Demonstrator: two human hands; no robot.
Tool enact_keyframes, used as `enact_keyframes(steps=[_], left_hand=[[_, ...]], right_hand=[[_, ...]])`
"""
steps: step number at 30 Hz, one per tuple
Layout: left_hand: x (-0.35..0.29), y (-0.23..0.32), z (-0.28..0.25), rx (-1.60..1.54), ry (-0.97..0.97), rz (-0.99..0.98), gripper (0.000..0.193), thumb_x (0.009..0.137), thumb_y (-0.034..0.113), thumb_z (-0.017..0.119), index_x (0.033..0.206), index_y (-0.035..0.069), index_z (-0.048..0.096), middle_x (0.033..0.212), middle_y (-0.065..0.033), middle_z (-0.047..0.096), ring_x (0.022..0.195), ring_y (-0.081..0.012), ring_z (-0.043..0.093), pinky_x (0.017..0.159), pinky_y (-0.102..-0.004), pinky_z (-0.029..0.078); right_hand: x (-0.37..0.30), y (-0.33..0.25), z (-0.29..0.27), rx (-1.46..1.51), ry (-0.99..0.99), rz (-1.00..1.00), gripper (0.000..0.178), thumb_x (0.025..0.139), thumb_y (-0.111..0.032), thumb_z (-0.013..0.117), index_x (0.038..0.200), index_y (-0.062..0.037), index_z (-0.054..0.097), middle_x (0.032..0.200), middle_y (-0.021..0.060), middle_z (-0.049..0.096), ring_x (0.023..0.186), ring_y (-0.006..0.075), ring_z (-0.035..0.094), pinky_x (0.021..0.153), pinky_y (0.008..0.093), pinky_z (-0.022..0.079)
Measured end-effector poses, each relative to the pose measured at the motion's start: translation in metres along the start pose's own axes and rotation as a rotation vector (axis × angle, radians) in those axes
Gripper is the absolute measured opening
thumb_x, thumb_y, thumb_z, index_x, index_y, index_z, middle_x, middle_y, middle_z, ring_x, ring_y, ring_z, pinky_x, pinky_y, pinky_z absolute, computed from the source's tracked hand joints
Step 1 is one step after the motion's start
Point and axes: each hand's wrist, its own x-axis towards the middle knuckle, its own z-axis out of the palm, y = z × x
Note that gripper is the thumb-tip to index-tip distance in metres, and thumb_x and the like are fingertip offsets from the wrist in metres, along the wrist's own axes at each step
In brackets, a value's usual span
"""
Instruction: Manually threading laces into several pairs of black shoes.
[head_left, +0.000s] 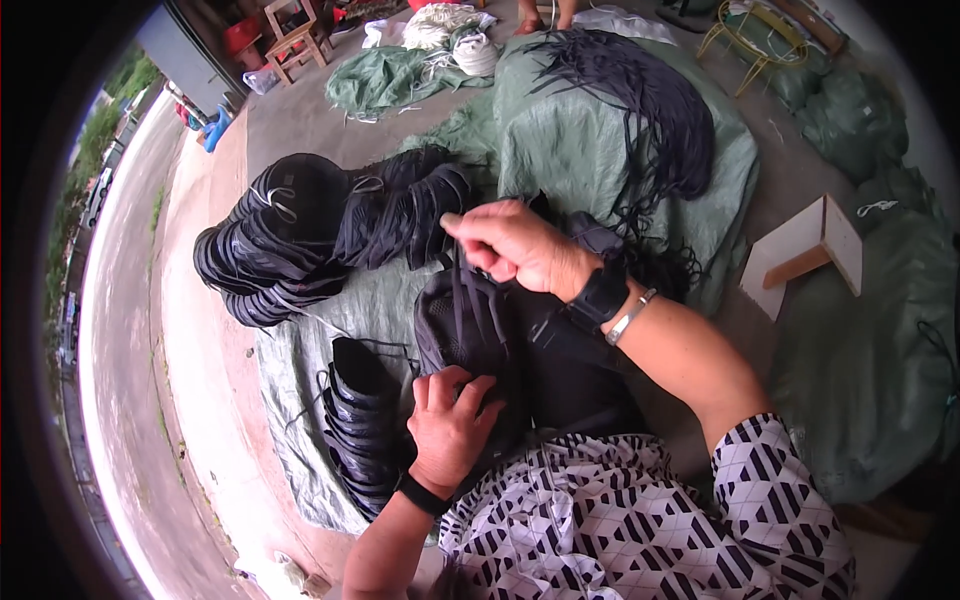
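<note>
Black mesh shows on the upper (434, 325), which lies between the two hands: below the right hand (520, 245) and just beyond the fingers of the left hand (448, 420). The right hand is raised with its fingers closed, and it seems to pinch a lace (458, 292) that goes up from the upper. The left hand has bent fingers and rests at the near part of the upper; whether it really grips, I cannot tell. For this work, which looks like lacing, I think the left hand should keep the upper steady, while the right hand draws the lace with even force, so that it does not twist. To the left of the left hand lies a stack (362, 430) of similar uppers.
</note>
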Motion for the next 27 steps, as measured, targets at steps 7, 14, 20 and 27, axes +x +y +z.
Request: enact_keyframes(steps=[7, 14, 20, 27], left_hand=[[-0.019, -0.015, 0.014, -0.259, 0.098, -0.259, 0.100, 0.058, 0.021, 0.085, 0.139, 0.008, 0.028, 0.139, -0.0196, 0.033, 0.126, -0.0387, 0.035, 0.102, -0.0442, 0.035], [-0.023, -0.019, 0.022, -0.258, 0.006, -0.275, 0.103, 0.072, 0.051, 0.072, 0.145, 0.002, 0.018, 0.143, -0.0216, 0.030, 0.129, -0.0378, 0.032, 0.108, -0.0437, 0.026], [-0.009, -0.012, 0.005, -0.152, 0.150, -0.167, 0.088, 0.070, 0.028, 0.078, 0.140, 0.003, 0.030, 0.141, -0.0202, 0.034, 0.125, -0.0364, 0.038, 0.105, -0.0441, 0.028], [0.037, -0.029, -0.007, -0.591, 0.217, -0.198, 0.033, 0.079, -0.004, 0.064, 0.109, 0.008, 0.063, 0.085, -0.0066, 0.064, 0.077, -0.0190, 0.059, 0.067, -0.0301, 0.049]], right_hand=[[0.003, -0.009, 0.017, -0.396, 0.036, -0.005, 0.035, 0.087, -0.033, 0.065, 0.064, -0.0089, 0.055, 0.055, -0.0034, 0.048, 0.043, 0.0030, 0.042, 0.036, 0.0169, 0.027], [-0.006, -0.075, 0.032, -0.399, -0.178, -0.227, 0.032, 0.086, -0.030, 0.067, 0.065, -0.0083, 0.057, 0.058, -0.0045, 0.049, 0.050, 0.0022, 0.043, 0.042, 0.0175, 0.030], [-0.056, -0.118, 0.038, -1.170, -0.266, -0.470, 0.027, 0.077, -0.020, 0.072, 0.070, -0.0009, 0.054, 0.060, 0.0016, 0.048, 0.056, 0.0084, 0.044, 0.054, 0.0265, 0.038], [-0.086, -0.116, 0.037, -1.153, -0.101, -0.881, 0.021, 0.070, -0.013, 0.073, 0.072, -0.0004, 0.056, 0.061, 0.0130, 0.055, 0.056, 0.0292, 0.055, 0.053, 0.0351, 0.042]])
